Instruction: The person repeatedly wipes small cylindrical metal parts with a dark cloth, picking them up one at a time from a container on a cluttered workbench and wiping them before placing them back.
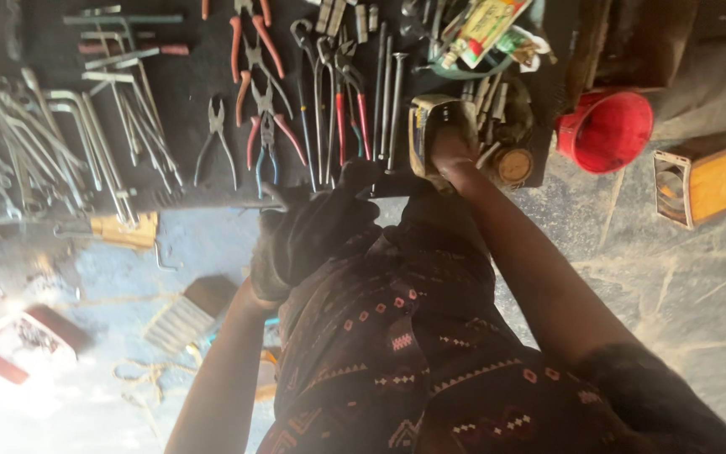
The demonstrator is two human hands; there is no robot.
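A short dark metal bar (397,187) is held near the middle of the view, at the near edge of a black mat (186,92) that is spread on the floor. The left hand (313,231), which is covered by a black work glove, is closed around the left end of this bar, with the fingers (283,252) curled tight. The right hand (451,147) is bare and is seen at about one o'clock from the glove; it rests against a yellow and grey box-shaped tool (430,118). Whether its fingers are gripping or only pressing cannot be told, because they are hidden behind the wrist.

On the mat, at twelve o'clock from the hands, several pliers with red and orange handles (264,126) are laid side by side, and next to them long steel rods (388,92) are placed. At ten o'clock many silver wrenches and bent hex keys (69,134) are arranged in rows. At two o'clock a red plastic bucket (607,130) stands on the stone floor (674,277), and just beyond it, at three o'clock, an orange lamp housing (697,187) lies. At eight o'clock a flat brush with pale bristles (186,315) is seen on the floor. The lower part of the view is filled by dark patterned trousers (405,353).
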